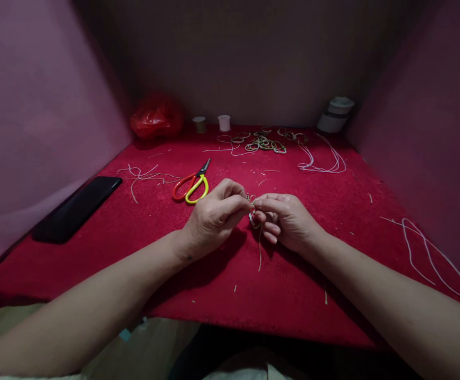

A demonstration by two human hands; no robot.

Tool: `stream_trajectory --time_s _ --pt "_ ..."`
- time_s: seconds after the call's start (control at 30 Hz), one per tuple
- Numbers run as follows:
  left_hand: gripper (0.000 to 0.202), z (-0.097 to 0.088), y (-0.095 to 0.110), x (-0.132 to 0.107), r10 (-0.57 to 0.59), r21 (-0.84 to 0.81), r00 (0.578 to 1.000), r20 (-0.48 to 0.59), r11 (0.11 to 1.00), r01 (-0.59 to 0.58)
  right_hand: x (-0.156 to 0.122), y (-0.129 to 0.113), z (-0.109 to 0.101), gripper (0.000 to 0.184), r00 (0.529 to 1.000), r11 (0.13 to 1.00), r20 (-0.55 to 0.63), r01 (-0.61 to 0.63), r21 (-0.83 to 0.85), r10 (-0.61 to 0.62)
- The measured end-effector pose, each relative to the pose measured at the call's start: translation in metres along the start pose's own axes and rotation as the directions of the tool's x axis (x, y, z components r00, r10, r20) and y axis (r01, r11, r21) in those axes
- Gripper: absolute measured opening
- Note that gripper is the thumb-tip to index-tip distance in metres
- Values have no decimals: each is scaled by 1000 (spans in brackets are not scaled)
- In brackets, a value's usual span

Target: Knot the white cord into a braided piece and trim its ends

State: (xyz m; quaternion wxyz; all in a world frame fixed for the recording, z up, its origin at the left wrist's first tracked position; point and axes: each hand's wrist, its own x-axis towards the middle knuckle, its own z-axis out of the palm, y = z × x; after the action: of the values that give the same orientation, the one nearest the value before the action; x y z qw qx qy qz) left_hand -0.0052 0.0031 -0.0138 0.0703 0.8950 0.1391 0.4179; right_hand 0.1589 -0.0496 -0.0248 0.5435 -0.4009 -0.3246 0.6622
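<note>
Both hands meet over the middle of a red felt-covered table (222, 285). My left hand (214, 216) is closed in a pinch on a small knotted cord piece (252, 215). My right hand (287, 219) is closed too, pinching the same piece from the other side. A thin loose cord end (260, 250) hangs down from between the fingers onto the felt. Details of the knot are too small to make out.
Orange-and-yellow scissors (192, 184) lie left of the hands, a black phone (77, 207) further left. Finished cord loops (265, 142), white strings (325, 158), two small cups (224, 122), a red bag (156, 117) and a white container (336, 114) sit at the back. A white cord (431, 258) lies right.
</note>
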Motion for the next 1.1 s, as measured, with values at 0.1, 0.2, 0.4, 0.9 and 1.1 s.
stream_trajectory --time_s 0.1,0.2,0.4,0.9,1.1 --pt "8 0 1 -1 42 36 999 28 998 -43 0 -1 0 12 1000 1000 1 1 -1 -1" --pt "8 0 2 -1 18 30 998 53 999 -19 0 -1 1 13 1000 1000 -8 3 -2 -3" --pt "10 -2 4 -2 -27 37 994 104 999 23 0 -1 1 15 1000 1000 -7 16 -6 -16" --pt "14 -3 10 -2 -46 -39 988 148 998 53 2 3 -1 18 997 996 12 82 33 -82" --pt "16 -3 9 -1 -71 -49 980 187 996 81 3 4 -3 18 994 995 34 102 12 -103"
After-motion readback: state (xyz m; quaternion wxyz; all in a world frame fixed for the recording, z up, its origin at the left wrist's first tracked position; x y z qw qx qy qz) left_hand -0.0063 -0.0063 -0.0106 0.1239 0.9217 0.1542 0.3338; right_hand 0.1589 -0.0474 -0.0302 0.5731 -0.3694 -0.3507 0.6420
